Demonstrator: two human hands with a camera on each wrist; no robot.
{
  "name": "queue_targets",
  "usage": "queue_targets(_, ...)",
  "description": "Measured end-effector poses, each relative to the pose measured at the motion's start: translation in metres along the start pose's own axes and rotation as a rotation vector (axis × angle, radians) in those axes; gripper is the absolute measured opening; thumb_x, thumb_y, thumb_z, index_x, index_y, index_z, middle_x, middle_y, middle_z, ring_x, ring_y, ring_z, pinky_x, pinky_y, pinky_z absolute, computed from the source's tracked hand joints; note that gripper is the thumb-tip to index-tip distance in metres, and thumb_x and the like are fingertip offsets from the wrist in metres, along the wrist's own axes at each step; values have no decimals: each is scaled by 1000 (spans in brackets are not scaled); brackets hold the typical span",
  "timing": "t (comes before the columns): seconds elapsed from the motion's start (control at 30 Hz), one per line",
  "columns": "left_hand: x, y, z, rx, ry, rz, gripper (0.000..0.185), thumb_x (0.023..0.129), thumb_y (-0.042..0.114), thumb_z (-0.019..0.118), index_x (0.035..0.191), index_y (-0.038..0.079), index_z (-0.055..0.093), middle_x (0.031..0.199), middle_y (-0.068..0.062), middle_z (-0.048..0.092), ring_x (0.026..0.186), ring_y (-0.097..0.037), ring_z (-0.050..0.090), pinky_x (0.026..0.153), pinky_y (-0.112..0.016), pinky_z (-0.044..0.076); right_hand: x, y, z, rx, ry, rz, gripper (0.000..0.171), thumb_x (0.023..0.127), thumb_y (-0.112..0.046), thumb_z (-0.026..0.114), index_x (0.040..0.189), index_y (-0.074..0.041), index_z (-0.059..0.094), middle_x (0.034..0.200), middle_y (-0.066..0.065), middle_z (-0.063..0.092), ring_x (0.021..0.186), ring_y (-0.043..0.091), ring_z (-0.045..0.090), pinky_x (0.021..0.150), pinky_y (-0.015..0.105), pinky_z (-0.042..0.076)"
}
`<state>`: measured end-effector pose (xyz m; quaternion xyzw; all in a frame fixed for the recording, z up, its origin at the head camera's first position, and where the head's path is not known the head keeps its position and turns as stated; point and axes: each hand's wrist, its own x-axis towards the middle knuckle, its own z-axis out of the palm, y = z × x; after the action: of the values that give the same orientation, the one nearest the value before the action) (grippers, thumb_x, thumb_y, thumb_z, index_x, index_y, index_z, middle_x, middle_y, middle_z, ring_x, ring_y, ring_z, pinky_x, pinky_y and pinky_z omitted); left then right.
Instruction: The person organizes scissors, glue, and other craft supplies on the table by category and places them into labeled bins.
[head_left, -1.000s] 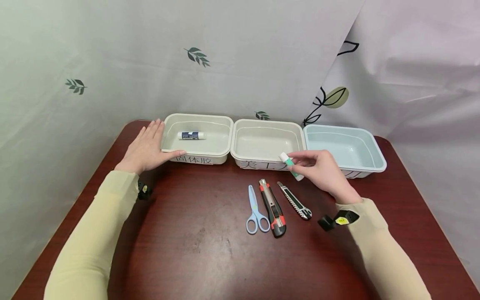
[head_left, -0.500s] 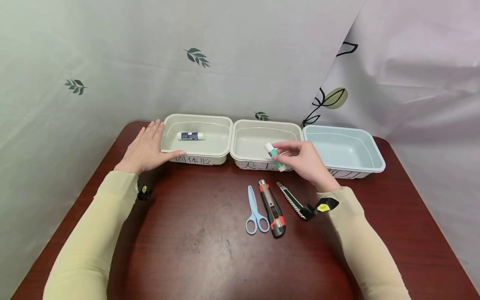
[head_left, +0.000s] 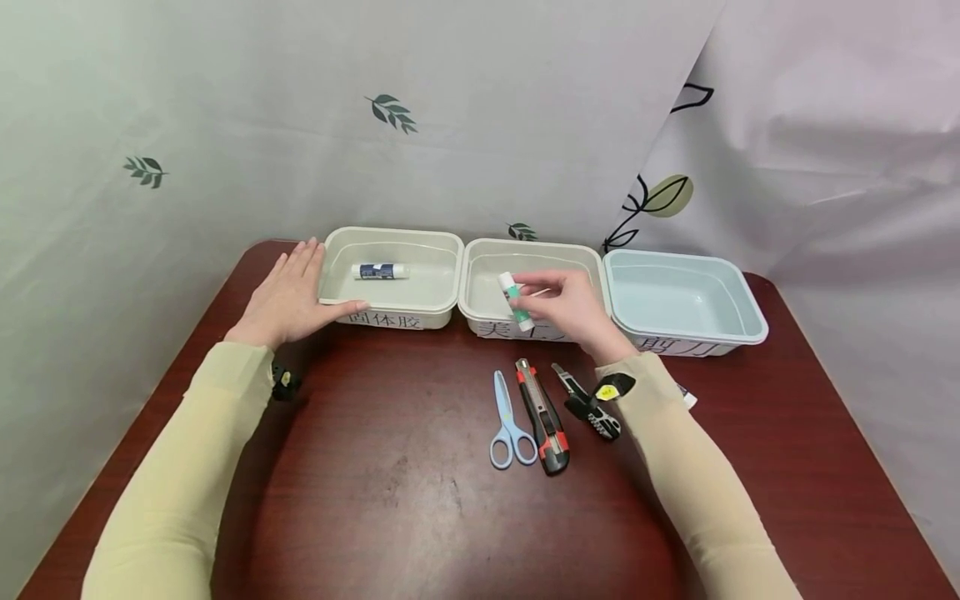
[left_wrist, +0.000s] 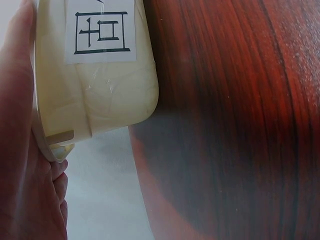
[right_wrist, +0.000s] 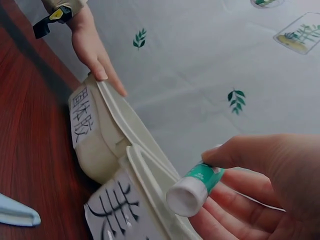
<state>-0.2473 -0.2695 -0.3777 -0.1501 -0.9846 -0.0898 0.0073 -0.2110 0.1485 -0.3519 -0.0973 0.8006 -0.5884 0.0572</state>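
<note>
Green-and-white glue stick (head_left: pixel 513 301): our right hand (head_left: pixel 570 307) pinched it over the middle cream tray (head_left: pixel 480 268).
Left hand (head_left: pixel 288 296): flat, fingers straight, we steadied the left cream tray (head_left: pixel 442 242) at the table's far edge.
Care: we judged clearing both rims mattered before letting go.

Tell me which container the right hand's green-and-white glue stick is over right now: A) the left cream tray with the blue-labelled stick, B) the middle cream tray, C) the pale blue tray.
B: the right hand pinches the green-and-white glue stick above the middle cream tray, not the left cream tray or the pale blue tray.
</note>
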Motion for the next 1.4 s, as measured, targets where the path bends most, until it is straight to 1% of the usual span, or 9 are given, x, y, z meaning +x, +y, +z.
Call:
queue_targets(0.2, 1, 0, 1, 3, -1, 4, 125, 86, 82, 52, 159, -9, 6, 165, -29, 7, 153, -40, 3, 123, -51, 1, 13, 2, 15, 89, -1, 36, 40, 87, -5, 80, 126, -2, 72, 107, 15, 73, 89, 18, 71, 75, 33, 62)
queue_targets(0.4, -1, 0, 1, -4, 3, -1, 125, 86, 82, 52, 159, -9, 7, 165, -29, 6, 153, -41, 4, 124, -48, -3, 28, -6, 30, 90, -13, 18, 41, 87, -8, 80, 127, -4, 72, 107, 14, 73, 93, 22, 70, 77, 35, 62)
queue_targets(0.53, -2, -1, 1, -7, 5, -1, 125, 86, 82, 52, 159, -10, 8, 165, -29, 7, 153, -41, 5, 124, -48, -2, 38, -11, 40, 110, -20, 25, 41, 86, -7, 81, 127, -3, 72, 107, 14, 73, 95, 22, 69, 78, 35, 62)
queue_targets(0.73, -1, 0, 1, -9, 6, -2, 125, 86, 82, 53, 159, -10, 8, 165, -29, 7, 153, -41, 4, 124, -48, -2, 54, -21, 49, 167, -16, 43, 40, 88, -4, 78, 126, 2, 70, 109, 17, 73, 95, 22, 70, 79, 35, 61)
queue_targets(0.9, -1, 1, 0, -10, 10, 2, 124, 86, 81, 53, 159, -9, 8, 165, -29, 7, 153, -40, 4, 124, -48, -3, 68, -29, 55, 201, -4, 70, 38, 89, -5, 77, 126, 3, 69, 109, 17, 73, 92, 24, 73, 78, 34, 62)
queue_targets(1.03, -1, 1, -1, -16, 10, 5, 124, 86, 80, 54, 159, -10, 9, 165, -30, 7, 153, -40, 3, 123, -45, -6, 77, -31, 60, 237, 16, 90, 38, 90, -6, 77, 126, 3, 69, 108, 16, 74, 88, 26, 74, 79, 33, 61)
queue_targets(1.13, -1, 1, -1, -11, 13, 10, 124, 87, 80, 54, 158, -10, 8, 165, -30, 7, 153, -40, 4, 123, -46, -5, 82, -33, 64, 263, 41, 102, 40, 90, -7, 77, 128, 3, 68, 109, 17, 74, 87, 27, 75, 79, 32, 61)
queue_targets(1.3, -1, 1, -1, -11, 11, 10, 124, 86, 80, 54, 159, -10, 8, 165, -30, 7, 153, -41, 4, 123, -45, -6, 84, -34, 70, 275, 50, 106, 52, 92, -8, 76, 138, 7, 58, 119, 20, 70, 97, 30, 73, 82, 29, 60)
queue_targets(1.4, -1, 1, -1, -13, 8, 7, 124, 86, 80, 54, 159, -10, 8, 165, -30, 7, 153, -40, 3, 123, -44, -7, 82, -33, 71, 256, 41, 108, 55, 93, -11, 76, 141, 8, 56, 124, 21, 68, 104, 33, 71, 83, 28, 59)
